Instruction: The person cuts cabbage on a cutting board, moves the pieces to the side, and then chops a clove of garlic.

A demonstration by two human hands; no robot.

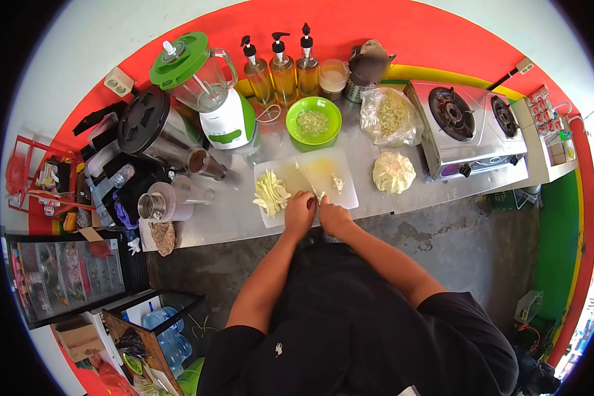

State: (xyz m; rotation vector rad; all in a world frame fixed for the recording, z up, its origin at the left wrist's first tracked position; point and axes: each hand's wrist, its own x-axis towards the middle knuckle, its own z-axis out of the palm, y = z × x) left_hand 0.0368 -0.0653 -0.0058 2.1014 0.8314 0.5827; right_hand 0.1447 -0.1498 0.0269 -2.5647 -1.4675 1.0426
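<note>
My right hand (335, 218) is closed around the handle of a knife (306, 178). Its thin blade points away from me over the white cutting board (310, 162). Close by on the left, my left hand (299, 213) is curled at the board's near edge, its fingertips against something pale that I cannot make out. A pile of cut cabbage (271, 193) lies on the board's left side. Small white shreds (337, 183) sit on the right side, near a yellowish stain.
Behind the board stands a green bowl (296, 140) of shreds. A plastic bag (391, 115) of shreds, a cabbage (394, 173) and a gas stove (468, 125) are to the right. A blender (228, 119), pump bottles (283, 76) and a metal pitcher (158, 132) line the back and left.
</note>
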